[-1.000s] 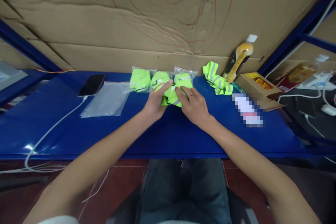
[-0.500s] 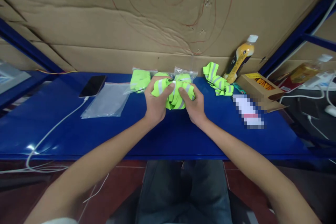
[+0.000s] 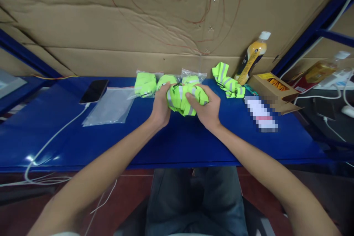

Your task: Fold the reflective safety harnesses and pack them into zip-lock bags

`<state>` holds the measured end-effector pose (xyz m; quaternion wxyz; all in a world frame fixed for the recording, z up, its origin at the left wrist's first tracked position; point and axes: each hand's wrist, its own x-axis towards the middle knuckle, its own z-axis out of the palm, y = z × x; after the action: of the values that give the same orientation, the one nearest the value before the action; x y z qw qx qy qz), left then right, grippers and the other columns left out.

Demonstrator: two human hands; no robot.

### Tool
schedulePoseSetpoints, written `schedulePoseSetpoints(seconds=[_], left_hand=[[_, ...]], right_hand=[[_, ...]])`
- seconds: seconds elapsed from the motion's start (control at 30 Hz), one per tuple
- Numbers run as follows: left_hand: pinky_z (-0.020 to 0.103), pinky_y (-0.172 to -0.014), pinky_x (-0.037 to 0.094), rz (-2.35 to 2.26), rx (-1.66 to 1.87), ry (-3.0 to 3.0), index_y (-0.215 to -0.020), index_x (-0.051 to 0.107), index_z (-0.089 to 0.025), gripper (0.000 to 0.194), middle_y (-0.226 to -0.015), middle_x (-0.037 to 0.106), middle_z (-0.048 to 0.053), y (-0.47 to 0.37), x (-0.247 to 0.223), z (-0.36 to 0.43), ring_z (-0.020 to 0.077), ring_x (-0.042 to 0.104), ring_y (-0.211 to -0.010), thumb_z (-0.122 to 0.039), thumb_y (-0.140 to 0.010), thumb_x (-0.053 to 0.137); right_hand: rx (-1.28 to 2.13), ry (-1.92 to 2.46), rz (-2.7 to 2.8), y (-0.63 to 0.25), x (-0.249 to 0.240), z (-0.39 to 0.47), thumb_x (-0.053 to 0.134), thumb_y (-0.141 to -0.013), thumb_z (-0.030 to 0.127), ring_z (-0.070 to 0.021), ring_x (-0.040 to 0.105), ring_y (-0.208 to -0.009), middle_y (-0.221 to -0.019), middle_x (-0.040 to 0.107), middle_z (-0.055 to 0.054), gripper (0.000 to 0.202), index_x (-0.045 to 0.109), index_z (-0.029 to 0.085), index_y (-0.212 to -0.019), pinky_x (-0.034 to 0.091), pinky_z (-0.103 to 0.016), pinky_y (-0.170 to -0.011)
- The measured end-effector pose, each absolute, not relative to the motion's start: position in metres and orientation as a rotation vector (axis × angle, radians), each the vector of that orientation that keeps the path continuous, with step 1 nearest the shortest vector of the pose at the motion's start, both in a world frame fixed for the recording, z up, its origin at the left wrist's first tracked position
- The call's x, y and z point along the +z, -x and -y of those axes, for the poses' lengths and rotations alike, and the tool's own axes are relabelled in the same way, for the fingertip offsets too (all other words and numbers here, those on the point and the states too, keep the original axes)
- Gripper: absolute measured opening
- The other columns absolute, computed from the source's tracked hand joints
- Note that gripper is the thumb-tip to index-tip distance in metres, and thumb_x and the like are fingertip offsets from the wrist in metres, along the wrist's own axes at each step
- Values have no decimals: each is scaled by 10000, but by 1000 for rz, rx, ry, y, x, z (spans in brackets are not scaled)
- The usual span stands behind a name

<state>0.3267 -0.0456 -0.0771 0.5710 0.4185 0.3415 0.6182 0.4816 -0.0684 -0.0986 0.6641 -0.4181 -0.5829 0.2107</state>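
A bundled neon-yellow reflective strap (image 3: 181, 100) with silver stripes is held above the blue table between both hands. My left hand (image 3: 161, 107) grips its left side, with the fingers mostly hidden behind it. On the other side my right hand (image 3: 208, 106) wraps round the bundle, its thumb pressed on the front. Just behind stand several clear zip bags with neon-yellow bundles, among them a left bag (image 3: 145, 84) and a right bag (image 3: 192, 77). A loose reflective strap (image 3: 228, 83) lies to the right of them.
Flat clear bags (image 3: 109, 108) lie at left beside a phone (image 3: 94, 91) with a white cable (image 3: 58, 132). On the right are a yellow drink bottle (image 3: 252, 59), an open cardboard box (image 3: 276, 96) and a blurred-out white item (image 3: 260, 114). A cardboard wall (image 3: 124, 29) backs the blue table (image 3: 190, 147).
The bundle is now rolled more compactly. My left thumb has gone from its front to its upper left, and my right hand covers more of the right side. The view has shifted slightly.
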Motion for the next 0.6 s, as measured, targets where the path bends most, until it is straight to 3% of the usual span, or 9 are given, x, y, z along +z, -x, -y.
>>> schedulePoseSetpoints(seconds=[0.13,0.33,0.5,0.6], left_hand=[[375,-833,662,-708,1313,-888,-961,779,-206,444,-989,809,83,-334,-74,54,326,789,-1067,-624,-835,858],[389,-841,666,-621,1303,-825,-987,764,-225,451,-1106,799,103,-338,-74,64,338,768,-1140,-658,-865,776],[431,-834,666,-660,1317,-911,-965,771,-235,662,-1030,792,138,-347,-80,67,388,756,-1139,-871,-828,650],[409,-841,657,-700,1344,-977,-1026,771,-255,685,-1002,788,116,-347,-93,57,375,752,-1144,-896,-809,662]], right_hand=[[599,941,1257,-474,-97,76,859,-834,578,-174,663,-799,-931,758,-6,424,730,232,-1042,579,-313,-767],[841,890,1143,-464,-106,74,825,-866,639,-191,700,-870,-970,768,-22,457,739,232,-1055,597,-310,-784],[1034,791,1102,-454,-114,76,808,-882,670,-226,763,-1042,-1130,805,-53,510,752,231,-1135,638,-357,-917],[1156,779,1029,-454,-110,76,842,-825,703,-251,781,-1096,-1145,814,-61,561,743,227,-1106,656,-384,-949]])
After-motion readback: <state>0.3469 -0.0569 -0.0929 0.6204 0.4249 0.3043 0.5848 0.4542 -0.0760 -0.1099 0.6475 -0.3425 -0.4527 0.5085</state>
